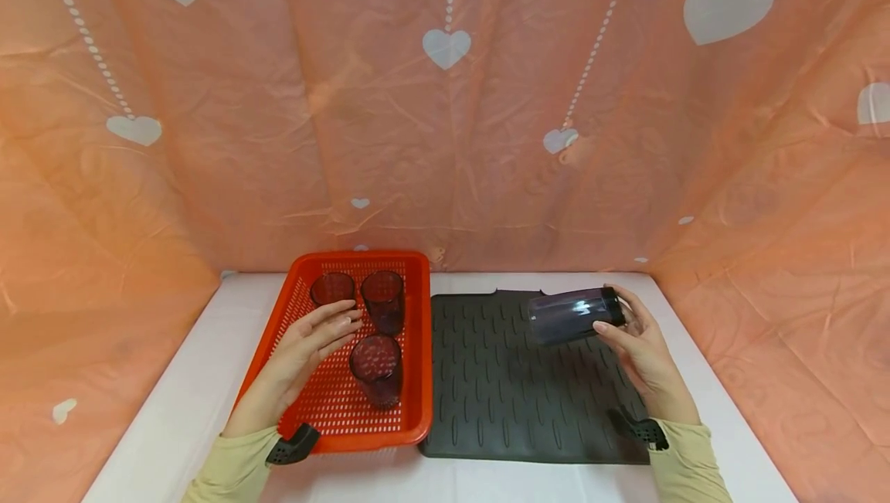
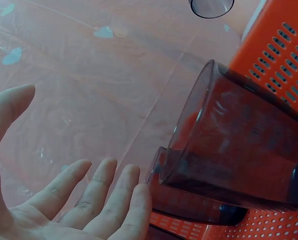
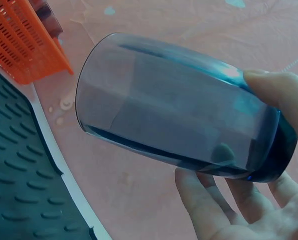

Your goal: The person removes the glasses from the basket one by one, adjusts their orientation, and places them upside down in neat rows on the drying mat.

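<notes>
Toward four o'clock in the head view, a person's bare right hand [image 1: 643, 344] is grasping a see-through, purple-blue, tapered drinking glass [image 1: 566, 317] by its base end, thumb and fingers pressing opposite sides. It is lying nearly sideways in the grip, its mouth pointing to nine o'clock, above a dark grey, rectangular, ridged mat [image 1: 487, 395]. Toward eight o'clock, the bare left hand [image 1: 313, 341] is hovering over a red-orange, rectangular, perforated plastic basket [image 1: 420, 325], its fingers extending loosely and gripping nothing. Inside the basket, three dark purple, see-through tumblers are sitting: one tumbler [image 1: 333, 286] near twelve o'clock, a second tumbler [image 1: 384, 304] at one and a third tumbler [image 1: 378, 375] at four. Whether a fingertip is touching them, I cannot tell. Behind, a peach-orange, heart-printed curtain [image 1: 382, 140] is hanging toward twelve o'clock.
</notes>
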The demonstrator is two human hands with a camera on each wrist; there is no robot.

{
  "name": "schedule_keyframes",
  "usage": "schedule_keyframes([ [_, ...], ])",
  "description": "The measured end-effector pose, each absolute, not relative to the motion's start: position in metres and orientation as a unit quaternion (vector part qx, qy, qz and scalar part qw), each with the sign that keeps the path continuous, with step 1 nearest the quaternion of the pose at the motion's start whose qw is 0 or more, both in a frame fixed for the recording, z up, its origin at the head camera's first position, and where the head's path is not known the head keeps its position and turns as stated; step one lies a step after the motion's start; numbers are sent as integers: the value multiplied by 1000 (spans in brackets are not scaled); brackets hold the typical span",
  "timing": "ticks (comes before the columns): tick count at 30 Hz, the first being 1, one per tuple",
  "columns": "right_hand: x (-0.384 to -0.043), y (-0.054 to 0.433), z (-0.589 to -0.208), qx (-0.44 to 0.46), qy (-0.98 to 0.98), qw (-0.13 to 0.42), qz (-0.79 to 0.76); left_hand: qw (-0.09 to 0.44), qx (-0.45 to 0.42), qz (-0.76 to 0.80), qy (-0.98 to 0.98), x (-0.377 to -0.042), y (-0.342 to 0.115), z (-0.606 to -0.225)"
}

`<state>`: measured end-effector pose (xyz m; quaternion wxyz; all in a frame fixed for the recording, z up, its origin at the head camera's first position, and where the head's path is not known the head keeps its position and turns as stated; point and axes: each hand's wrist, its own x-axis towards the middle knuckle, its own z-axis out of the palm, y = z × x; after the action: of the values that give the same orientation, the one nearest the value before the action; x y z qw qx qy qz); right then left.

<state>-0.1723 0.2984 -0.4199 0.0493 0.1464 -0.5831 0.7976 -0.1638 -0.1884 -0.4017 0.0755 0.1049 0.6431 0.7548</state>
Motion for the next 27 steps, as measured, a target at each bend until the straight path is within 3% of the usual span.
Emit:
schedule_keyframes([
  [12, -167, 318, -425, 105, -613, 66, 780, 63, 86, 711, 695, -163, -187, -408],
  [27, -160, 342, -435, 91, -602, 78, 789, 101, 67, 677, 726, -163, -188, -416],
])
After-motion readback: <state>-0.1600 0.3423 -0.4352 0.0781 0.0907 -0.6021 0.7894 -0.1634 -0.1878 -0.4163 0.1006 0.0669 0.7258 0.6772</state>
